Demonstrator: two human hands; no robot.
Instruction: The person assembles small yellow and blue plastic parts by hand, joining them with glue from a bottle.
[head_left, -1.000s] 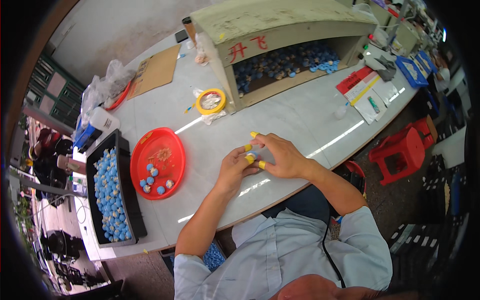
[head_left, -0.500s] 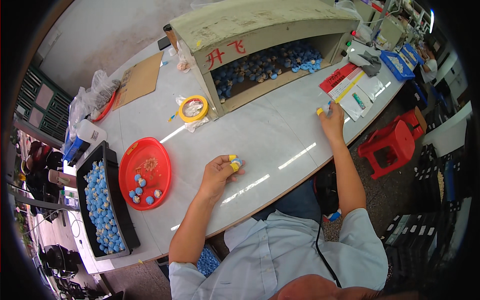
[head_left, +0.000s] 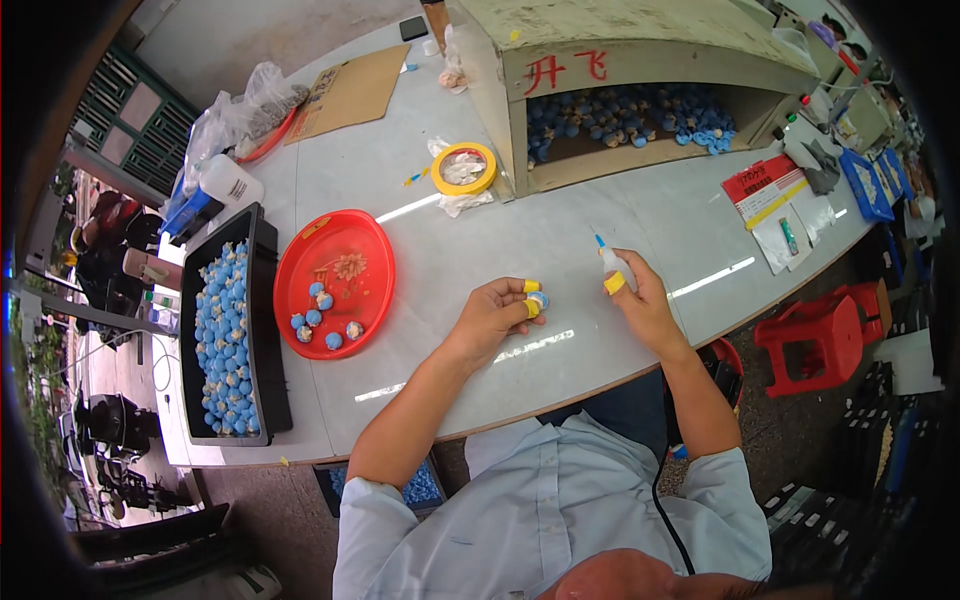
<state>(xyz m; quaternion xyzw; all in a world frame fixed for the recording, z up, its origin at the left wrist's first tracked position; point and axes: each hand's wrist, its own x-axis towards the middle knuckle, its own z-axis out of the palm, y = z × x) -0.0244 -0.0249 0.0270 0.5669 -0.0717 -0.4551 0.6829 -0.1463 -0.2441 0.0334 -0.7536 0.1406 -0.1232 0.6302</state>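
My left hand (head_left: 495, 318) is closed, with a small blue-and-white ball-shaped piece (head_left: 538, 301) pinched between thumb and fingertips. In my right hand (head_left: 648, 306) is a small white squeeze bottle (head_left: 614, 266) with a thin blue needle tip pointing up and away. Yellow tape wraps some fingertips of both hands. The hands are apart above the grey tabletop (head_left: 440, 380). To the left of my left hand, a red round tray (head_left: 375, 300) carries several blue-and-tan balls (head_left: 333, 341).
A black bin (head_left: 262, 390) full of blue balls (head_left: 225, 340) stands at the left. Behind my hands are a yellow tape roll (head_left: 440, 172) and a box-like shelf (head_left: 640, 45) containing more blue pieces. Papers (head_left: 765, 190) lie at the right; a red stool (head_left: 810, 340) stands beyond the table edge.
The view has swung left, so the table things sit farther right. My right hand has come closer to my left, and its bottle now shows plainly. My left hand keeps its pinch.
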